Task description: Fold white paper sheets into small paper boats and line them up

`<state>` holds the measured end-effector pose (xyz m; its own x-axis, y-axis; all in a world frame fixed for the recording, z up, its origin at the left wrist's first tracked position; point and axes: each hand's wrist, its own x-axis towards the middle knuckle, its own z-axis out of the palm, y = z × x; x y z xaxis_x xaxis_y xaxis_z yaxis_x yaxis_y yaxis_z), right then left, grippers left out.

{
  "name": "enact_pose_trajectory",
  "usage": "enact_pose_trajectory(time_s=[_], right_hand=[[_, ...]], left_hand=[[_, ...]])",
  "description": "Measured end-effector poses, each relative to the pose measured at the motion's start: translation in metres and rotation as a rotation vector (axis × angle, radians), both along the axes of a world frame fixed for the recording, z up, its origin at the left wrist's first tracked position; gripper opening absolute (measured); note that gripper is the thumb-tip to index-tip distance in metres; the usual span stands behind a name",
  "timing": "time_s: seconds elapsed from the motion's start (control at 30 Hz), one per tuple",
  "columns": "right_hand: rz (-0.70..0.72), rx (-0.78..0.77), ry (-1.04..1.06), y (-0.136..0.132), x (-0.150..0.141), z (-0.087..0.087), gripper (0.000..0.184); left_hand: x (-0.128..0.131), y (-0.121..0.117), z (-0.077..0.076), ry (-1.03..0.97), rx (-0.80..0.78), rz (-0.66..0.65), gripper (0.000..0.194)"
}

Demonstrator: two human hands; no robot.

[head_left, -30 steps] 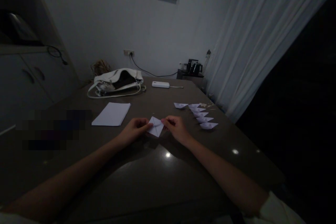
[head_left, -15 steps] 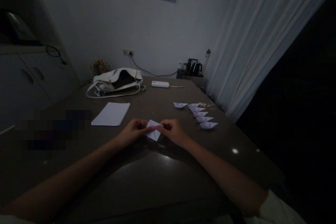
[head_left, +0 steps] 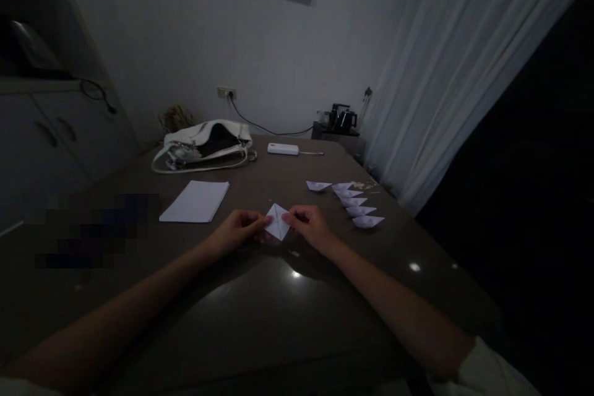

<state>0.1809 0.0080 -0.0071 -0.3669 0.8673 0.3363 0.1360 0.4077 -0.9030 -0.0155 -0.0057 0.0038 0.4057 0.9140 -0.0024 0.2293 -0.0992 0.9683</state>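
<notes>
Between my hands is a folded white paper (head_left: 278, 223), a small diamond with a crease down its middle. My left hand (head_left: 239, 227) pinches its left corner between thumb and fingers. The right corner is gripped by my right hand (head_left: 310, 224), thumb on top. The paper is held slightly above the dark table, where a faint reflection of it shows. Several folded paper boats (head_left: 357, 211) sit to the right of my right hand, most of them in a slanting row. A stack of white paper (head_left: 197, 202) lies beyond my left hand.
On the brown table (head_left: 278, 322), a white handbag (head_left: 208, 142) lies at the back left. A white power bank (head_left: 283, 149) with a short cable is at the back middle. Dark kettles (head_left: 342, 117) stand behind the table, near a white curtain (head_left: 431, 74) on the right.
The paper diamond has risen a little and turned more upright. My thumbs have moved apart, from its middle to its side corners, uncovering the central crease.
</notes>
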Motion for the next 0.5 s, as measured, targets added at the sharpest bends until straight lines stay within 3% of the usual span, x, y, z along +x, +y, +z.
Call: enact_pose_trajectory(time_s=[0.13, 0.23, 0.37, 0.5], right_hand=[[0.013, -0.095, 0.032, 0.0061, 0.0004, -0.007, 0.039], [0.001, -0.057, 0.008, 0.0057, 0.0005, -0.0063, 0.041], [-0.034, 0.021, -0.023, 0.0045, 0.0025, -0.0016, 0.04], [-0.083, -0.002, -0.017, 0.0076, 0.0045, -0.0007, 0.04]], left_hand=[[-0.0062, 0.0042, -0.0014, 0.083, 0.103, 0.032, 0.045], [-0.0088, 0.0043, -0.0008, 0.13, 0.141, 0.055, 0.044], [-0.0067, 0.0039, -0.0003, 0.068, 0.095, 0.053, 0.042], [-0.0051, 0.0041, 0.0016, 0.009, 0.101, 0.033, 0.04]])
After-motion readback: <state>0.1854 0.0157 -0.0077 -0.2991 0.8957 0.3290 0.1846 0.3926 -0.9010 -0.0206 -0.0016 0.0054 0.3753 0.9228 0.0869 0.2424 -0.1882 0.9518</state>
